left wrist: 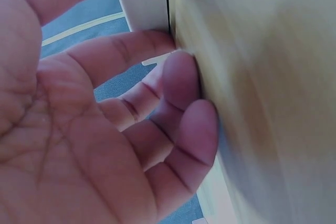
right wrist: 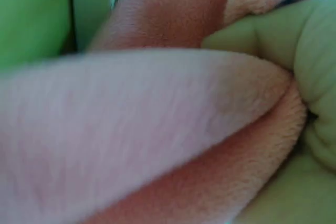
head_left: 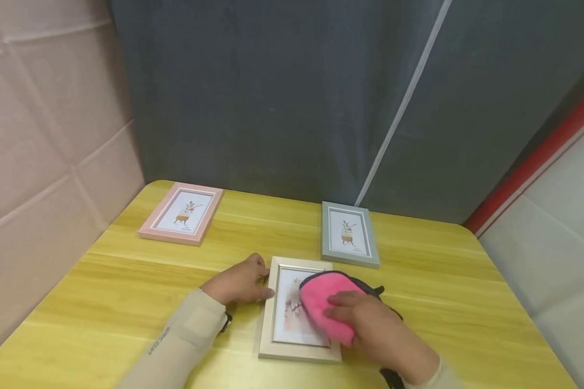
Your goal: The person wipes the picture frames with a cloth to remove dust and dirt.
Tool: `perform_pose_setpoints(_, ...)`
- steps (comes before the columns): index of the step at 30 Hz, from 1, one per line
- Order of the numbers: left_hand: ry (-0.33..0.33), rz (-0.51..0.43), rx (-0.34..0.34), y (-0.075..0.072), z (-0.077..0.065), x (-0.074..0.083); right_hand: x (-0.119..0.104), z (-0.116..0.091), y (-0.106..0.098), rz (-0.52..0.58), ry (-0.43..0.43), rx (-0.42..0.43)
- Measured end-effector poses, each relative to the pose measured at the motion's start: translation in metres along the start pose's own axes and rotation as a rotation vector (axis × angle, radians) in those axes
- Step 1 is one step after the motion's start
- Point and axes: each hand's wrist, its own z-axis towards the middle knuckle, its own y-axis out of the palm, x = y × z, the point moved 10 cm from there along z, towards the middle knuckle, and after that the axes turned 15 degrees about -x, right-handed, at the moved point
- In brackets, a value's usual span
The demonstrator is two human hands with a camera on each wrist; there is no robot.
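A cream picture frame (head_left: pixel 266 313) lies flat on the table, a printed picture under its pane. My left hand (head_left: pixel 240 281) holds the frame's left edge with thumb and fingertips. In the left wrist view, bent fingers (left wrist: pixel 197 129) rest against the wood beside the frame's pale side (left wrist: pixel 142 1). A folded pink cloth (head_left: pixel 323 300) with dark trim is gripped in my right hand (head_left: pixel 377 329). It lies over the right part of the pane and hides some of the picture. Close up, the right wrist view shows the fluffy cloth (right wrist: pixel 131 124) pinched in the right hand (right wrist: pixel 315 56).
A pink picture frame (head_left: pixel 148 229) lies at the table's back left. A grey-green picture frame (head_left: pixel 326 232) is at the back, right of centre. The yellow wood-grain table (head_left: pixel 433 259) meets a dark curtain (head_left: pixel 253 97) behind and pale walls at both sides.
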Motion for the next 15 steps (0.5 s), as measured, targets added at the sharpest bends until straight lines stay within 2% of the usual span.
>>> perform_pose_setpoints(5,-0.002,0.001,0.0,0.0,-0.001,0.0,0.064,-0.022,-0.024,0.025,0.189,0.146)
perform_pose_setpoints(8,0.001,0.006,-0.001,0.0,-0.001,0.0,0.106,-0.041,-0.025,0.066,0.302,0.173)
perform_pose_setpoints(11,0.004,0.008,-0.002,-0.001,-0.001,0.001,0.144,-0.064,-0.023,0.1,0.375,0.196)
perform_pose_setpoints(15,0.007,0.008,-0.003,-0.001,-0.001,0.002,0.185,-0.1,-0.023,0.113,0.477,0.235)
